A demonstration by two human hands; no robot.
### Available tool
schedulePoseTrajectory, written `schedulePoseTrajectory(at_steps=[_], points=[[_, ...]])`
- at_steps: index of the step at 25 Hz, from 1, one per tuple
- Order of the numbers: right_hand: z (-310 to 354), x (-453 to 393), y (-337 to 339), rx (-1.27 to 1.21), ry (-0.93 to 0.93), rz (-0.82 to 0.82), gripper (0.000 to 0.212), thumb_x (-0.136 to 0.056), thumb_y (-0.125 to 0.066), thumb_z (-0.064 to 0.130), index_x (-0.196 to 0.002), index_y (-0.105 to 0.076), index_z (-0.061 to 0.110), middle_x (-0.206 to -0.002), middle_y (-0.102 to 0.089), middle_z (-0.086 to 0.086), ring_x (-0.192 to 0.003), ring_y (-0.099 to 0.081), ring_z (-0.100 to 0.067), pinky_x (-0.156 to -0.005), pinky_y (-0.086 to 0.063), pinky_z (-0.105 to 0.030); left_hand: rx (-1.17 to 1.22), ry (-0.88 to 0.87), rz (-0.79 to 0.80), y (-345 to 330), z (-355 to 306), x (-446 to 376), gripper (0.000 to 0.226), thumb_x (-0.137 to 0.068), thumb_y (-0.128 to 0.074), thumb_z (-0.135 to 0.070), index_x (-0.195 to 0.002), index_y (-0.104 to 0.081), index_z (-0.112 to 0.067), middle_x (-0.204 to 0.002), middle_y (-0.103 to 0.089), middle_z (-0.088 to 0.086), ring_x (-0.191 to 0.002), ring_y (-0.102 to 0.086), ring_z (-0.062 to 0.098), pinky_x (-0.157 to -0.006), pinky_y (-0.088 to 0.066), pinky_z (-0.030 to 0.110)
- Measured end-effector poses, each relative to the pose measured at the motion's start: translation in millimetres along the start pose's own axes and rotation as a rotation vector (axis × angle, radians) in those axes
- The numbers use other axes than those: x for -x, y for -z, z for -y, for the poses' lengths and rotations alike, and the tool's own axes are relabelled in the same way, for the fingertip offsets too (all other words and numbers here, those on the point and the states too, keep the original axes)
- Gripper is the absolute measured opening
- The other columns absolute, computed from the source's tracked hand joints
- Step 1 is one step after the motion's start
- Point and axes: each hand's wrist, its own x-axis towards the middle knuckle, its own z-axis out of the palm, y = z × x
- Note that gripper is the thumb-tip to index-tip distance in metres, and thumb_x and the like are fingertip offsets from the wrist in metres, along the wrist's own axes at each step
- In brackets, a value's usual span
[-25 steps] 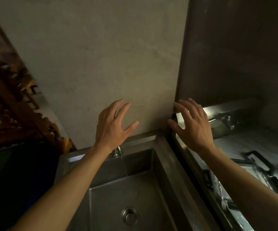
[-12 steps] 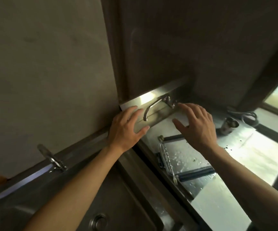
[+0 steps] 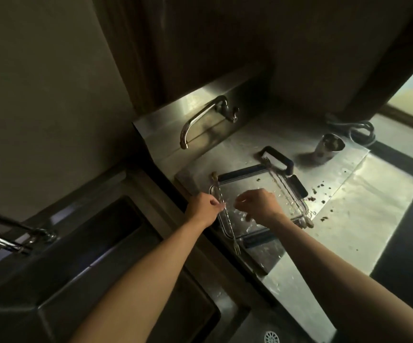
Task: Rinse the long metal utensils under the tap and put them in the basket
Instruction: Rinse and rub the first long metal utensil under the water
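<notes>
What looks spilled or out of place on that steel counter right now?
Dark crumbs are scattered over the counter right of the clear tray. A long fork, pinched by the left hand, overhangs the tray's near rim.

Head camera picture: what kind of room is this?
Probably a working kitchen's washing-up area. There is a steel counter with a tap on its back wall, a deep steel sink beside it, and long metal forks lying across a tray.

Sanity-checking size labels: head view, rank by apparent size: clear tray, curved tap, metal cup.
1. clear tray
2. curved tap
3. metal cup
The tap and cup sit farther back, so real sizes are unsure.
</notes>
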Motion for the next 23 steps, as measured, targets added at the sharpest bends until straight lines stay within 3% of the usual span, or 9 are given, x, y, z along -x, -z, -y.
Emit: schedulePoseTrajectory(at_steps=[3,6,10,14,16,20,23], points=[[-7.2,-21.2,-28.6,-0.046,-0.062,0.012,0.008,-0.091,-0.065,0.023,-0.089,-0.072,0.021,-0.087,-0.075,-0.001,-0.068,-0.071,-0.014,-0.062,-0.06,-0.026,-0.012,0.039,-0.01,-16.8,2.0,-8.3,0.026,-0.082,-0.067,-0.039,-0.081,-0.072,-0.014,-0.082,-0.071,0.001,-0.075,-0.06,0.014,-0.062,-0.04,0.025],[-10.2,-33.6,-38.4,-0.077,-0.1,0.031,0.011,-0.09,-0.064,0.023,-0.094,-0.074,0.02,-0.087,-0.073,-0.001,-0.07,-0.068,-0.012,-0.061,-0.055,-0.023,-0.022,0.073,-0.062,-24.3,0.0,-14.4,0.027,-0.083,-0.067,-0.036,-0.066,-0.07,-0.016,-0.066,-0.065,0.001,-0.064,-0.059,0.017,-0.049,-0.034,0.023],[-11.7,-36.1,-39.7,-0.152,-0.112,0.053,0.011,-0.084,-0.07,0.021,-0.093,-0.076,0.026,-0.088,-0.073,0.003,-0.073,-0.066,-0.009,-0.06,-0.052,-0.021,0.067,0.145,-0.054,-26.3,-2.7,-17.7,0.03,-0.083,-0.066,-0.028,-0.058,-0.064,-0.012,-0.049,-0.051,-0.004,-0.055,-0.053,0.016,-0.044,-0.031,0.024],[-0.1,-27.7,-31.0,-0.348,-0.093,0.051,0.012,-0.08,-0.077,0.015,-0.091,-0.075,0.012,-0.065,-0.067,0.003,-0.049,-0.053,-0.004,-0.041,-0.039,-0.014,0.23,0.154,-0.078,-14.4,-7.8,-13.5,0.018,-0.081,-0.068,-0.026,-0.069,-0.07,-0.013,-0.054,-0.056,-0.004,-0.053,-0.052,0.011,-0.049,-0.036,0.02],[15.2,-20.4,-22.8,-0.437,-0.066,0.052,0.01,-0.08,-0.077,0.011,-0.088,-0.073,0.009,-0.067,-0.067,0.001,-0.044,-0.048,-0.003,-0.038,-0.035,-0.014,0.307,0.145,-0.12,-0.9,-8.3,-6.7,0.014,-0.08,-0.07,-0.026,-0.069,-0.07,-0.016,-0.055,-0.058,-0.007,-0.056,-0.055,0.01,-0.054,-0.041,0.02],[64.1,-2.1,-18.0,-0.496,0.052,0.12,0.016,-0.081,-0.074,0.004,-0.095,-0.068,0.001,-0.077,-0.069,-0.006,-0.039,-0.05,0.004,-0.038,-0.035,-0.009,0.417,0.089,-0.177,46.2,4.5,14.6,0.009,-0.078,-0.072,-0.02,-0.072,-0.071,-0.014,-0.062,-0.064,-0.001,-0.064,-0.062,0.017,-0.071,-0.055,0.035],[108.9,11.9,-36.7,-0.511,0.137,0.219,0.015,-0.079,-0.075,0.007,-0.094,-0.07,0.004,-0.08,-0.072,-0.006,-0.056,-0.063,0.0,-0.05,-0.044,-0.01,0.441,0.057,-0.19,95.1,33.2,49.5,0.009,-0.082,-0.068,-0.02,-0.084,-0.072,-0.012,-0.078,-0.069,0.003,-0.077,-0.064,0.017,-0.076,-0.054,0.036]])
